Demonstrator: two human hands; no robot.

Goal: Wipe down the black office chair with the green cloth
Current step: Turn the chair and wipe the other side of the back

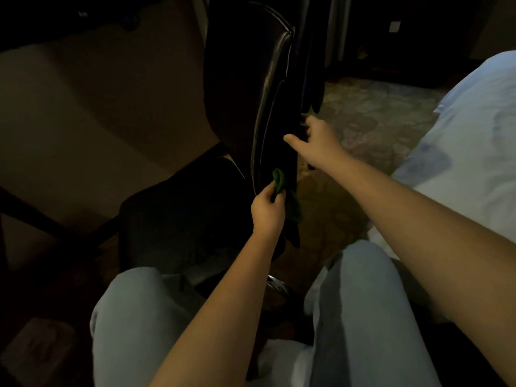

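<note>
At the black office chair [237,79], left hand [266,213] tight on green cloth [279,180], right hand [318,141] seemingly round its edge.

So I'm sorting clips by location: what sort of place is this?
Probably a bedroom at home, dimly lit: pale bedding at the right, a patterned carpet on the floor, and a black office chair close by.

Black padded office chair back [268,107]: leather-look upholstery, smooth, glossy sheen along stitched edge. Crumpled green cloth [281,182]: soft fabric, matt. Pale blue denim trousers [363,303]: woven, matt. Small chrome-look metal piece under seat [275,283]: shiny. Pale bedding [460,135]: smooth matt fabric.
</note>
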